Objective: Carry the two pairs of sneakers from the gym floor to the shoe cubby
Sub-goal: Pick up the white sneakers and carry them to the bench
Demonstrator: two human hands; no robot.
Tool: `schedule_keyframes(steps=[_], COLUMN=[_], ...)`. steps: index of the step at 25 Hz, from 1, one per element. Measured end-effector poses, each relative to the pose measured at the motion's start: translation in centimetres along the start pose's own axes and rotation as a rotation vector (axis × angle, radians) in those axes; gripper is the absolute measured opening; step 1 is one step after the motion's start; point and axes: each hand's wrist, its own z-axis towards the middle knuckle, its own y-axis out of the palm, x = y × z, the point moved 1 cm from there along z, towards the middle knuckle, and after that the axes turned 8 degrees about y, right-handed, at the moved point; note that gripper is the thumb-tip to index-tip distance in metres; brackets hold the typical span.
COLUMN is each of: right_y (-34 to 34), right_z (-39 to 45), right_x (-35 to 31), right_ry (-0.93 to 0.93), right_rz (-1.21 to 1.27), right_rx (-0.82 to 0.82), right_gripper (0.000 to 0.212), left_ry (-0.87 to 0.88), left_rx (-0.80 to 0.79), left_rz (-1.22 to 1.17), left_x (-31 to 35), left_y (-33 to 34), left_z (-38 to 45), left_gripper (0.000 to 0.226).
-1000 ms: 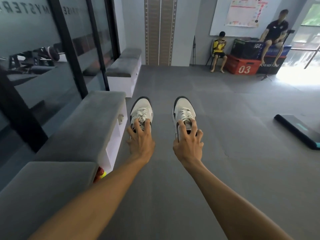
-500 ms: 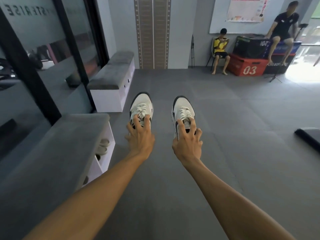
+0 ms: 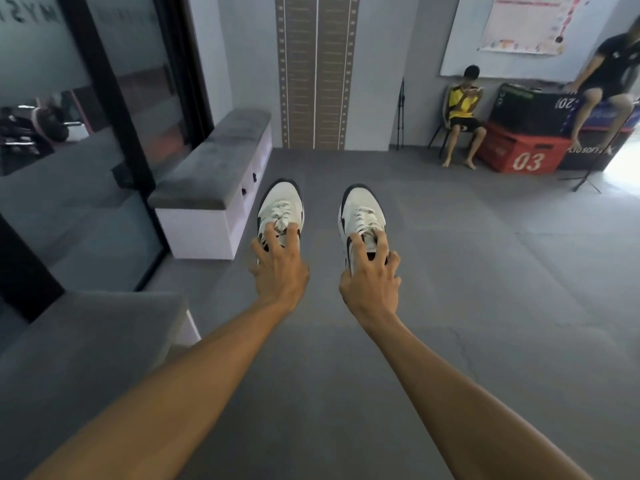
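Left hand gripping left sneaker, right hand gripping right sneaker, frame centre. Shoe cubby sitting centre-left; red box, seated person occupying upper right.

A grey mat floor fills the frame; glass partition at upper left, a whiteboard on the upper-right wall, daylight at the right edge.

Single head-worn view looks forward and down, close over outstretched arms.
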Motion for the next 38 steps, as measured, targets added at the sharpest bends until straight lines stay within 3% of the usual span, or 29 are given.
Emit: schedule_keyframes(steps=[8,15,27,38], right_y=[11.0,22.8,40.1,55.4], right_z=[30.1,56.0,94.8,129.9], right_x=[-4.5,-8.5,-20.1,-24.6], right_ry=[0.068,0.003,-0.003,0.016], right_rz=[-0.008,0.019,0.009,0.049], right_rx=[0.030,0.006,0.040,0.053], right_gripper=[0.068,0.067,0.067,0.066], left_ry=[0.054,0.011,0.029,0.039], left_rx=[0.017,0.033,0.068,0.055], left_rz=[0.010,0.033,0.045,0.023], left_x=[-2.0,-3.4,-11.0,-12.0], left_y=[11.9,24.3,41.3,58.0], left_z=[30.2,54.2,96.1,129.7], left_gripper=[0.073,0.071,0.073,0.072])
